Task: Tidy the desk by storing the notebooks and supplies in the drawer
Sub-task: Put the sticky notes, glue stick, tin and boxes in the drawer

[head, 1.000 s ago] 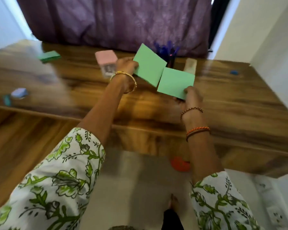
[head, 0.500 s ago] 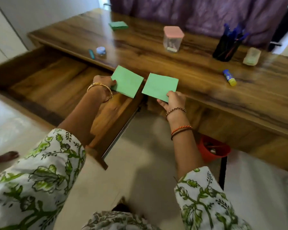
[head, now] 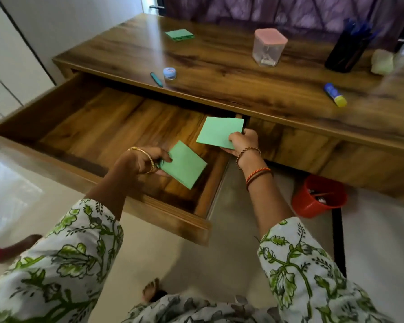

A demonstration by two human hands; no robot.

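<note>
Hands are both holding green notebooks over the open drawer (head: 103, 127). Left hand (head: 140, 160) is pinching the near-left corner of one green notebook (head: 184, 164), thumb on top and fingers underneath; that notebook is hanging tilted above the right part of the drawer's wooden floor. Right hand (head: 241, 139) is gripping the near-right edge of a second green notebook (head: 217, 131), fingers curled round it; this one is sitting further back, over the drawer's rear right corner, just under the worktop's front edge. I cannot tell whether either notebook is touching the drawer floor. The two notebooks are lying near each other but apart.

Drawer is standing pulled well out from under the left half of the worktop (head: 219, 64).

Supplies are sitting on the worktop: a small stack of green notes (head: 179, 34) far back on the left; a teal pen (head: 156, 79) and a small round blue-lidded pot (head: 169, 73) just beside each other near the front edge, above the drawer; a clear container with a pink lid (head: 268, 47) mid-worktop; a dark pen holder (head: 346, 52) with blue pens to its right; a pale green block (head: 383, 61), blurred, beside the holder; a blue and yellow glue stick (head: 335, 94) lying near the front edge on the right.

Red bin (head: 318, 197) is standing on the floor under the worktop, right of the drawer.
</note>
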